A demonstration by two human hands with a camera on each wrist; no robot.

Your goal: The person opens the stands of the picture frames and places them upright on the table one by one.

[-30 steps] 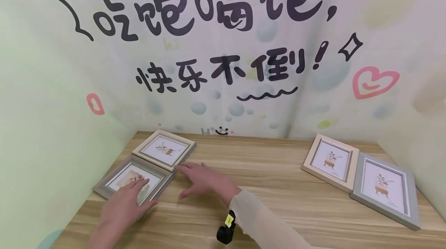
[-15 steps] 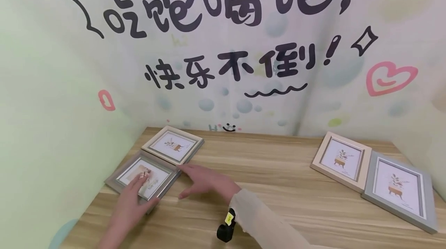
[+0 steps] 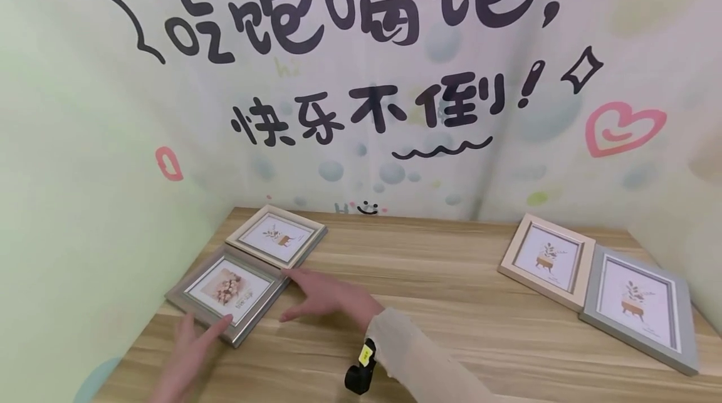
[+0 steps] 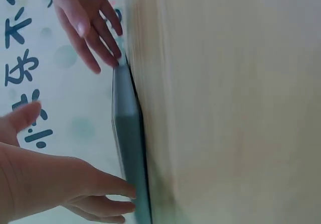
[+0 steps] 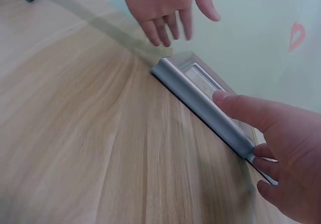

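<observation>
A grey-brown picture frame with a flower picture lies face up at the table's left side. Behind it, edge to edge, sits a cream picture frame with a potted-plant print. At the near corner of the grey-brown frame is my left hand, fingers spread and relaxed, holding nothing. My right hand has its fingertips right at the seam where the two frames meet, with the thumb apart from them. In the right wrist view the left hand hovers beyond the frame's silver side.
On the right of the wooden table lie another cream frame and a larger grey frame, side by side. A black strap piece with a yellow label shows at my right wrist. A printed cloth wall stands behind.
My left hand has drawn back from over the flower picture to the frame's near corner, uncovering the print. My right hand has stayed by the seam. The head view has shifted slightly.
</observation>
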